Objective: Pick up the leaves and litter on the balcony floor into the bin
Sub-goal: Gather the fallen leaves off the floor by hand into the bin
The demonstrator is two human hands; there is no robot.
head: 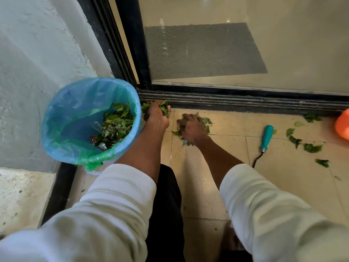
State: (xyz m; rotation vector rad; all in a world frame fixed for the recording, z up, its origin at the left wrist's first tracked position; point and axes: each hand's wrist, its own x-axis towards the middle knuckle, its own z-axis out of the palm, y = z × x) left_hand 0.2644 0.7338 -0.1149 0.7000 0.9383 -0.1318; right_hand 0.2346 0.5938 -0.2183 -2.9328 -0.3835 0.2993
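A sliding glass door [245, 44] in a black frame fills the top of the view, its bottom track [245, 100] running along the edge of the tan tiled balcony floor [198, 186]; through the glass a grey doormat [204, 52] lies on the indoor floor. A rough grey wall [37, 53] takes up the left side.

Against that wall, just beside the door frame, stands the bin [90, 121] — lined with a blue bag over a green one — already holding a heap of green leaves [116, 123] and a few bits of wrapper litter [96, 141] at the bottom.

The person crouches over the floor in white sleeves [117, 201] and dark trousers [166, 205]. The left hand [156, 112] is just right of the bin's rim, close to the door track, its fingers curled round a bunch of leaves [164, 107]. The right hand [192, 127] is low on the tiles beside it, fingers bent down over a small pile of leaves [206, 121] and gathering it in — leaves stick out from under the palm on both sides.

Further right a tool with a teal handle [266, 136] and a thin dark metal shaft lies on the floor. Beyond it, scattered leaves [311, 148] lie loose on the tiles, some near the door track, well apart from the bin. An orange object [342, 125] is cut off by the right edge; I cannot tell what it is.
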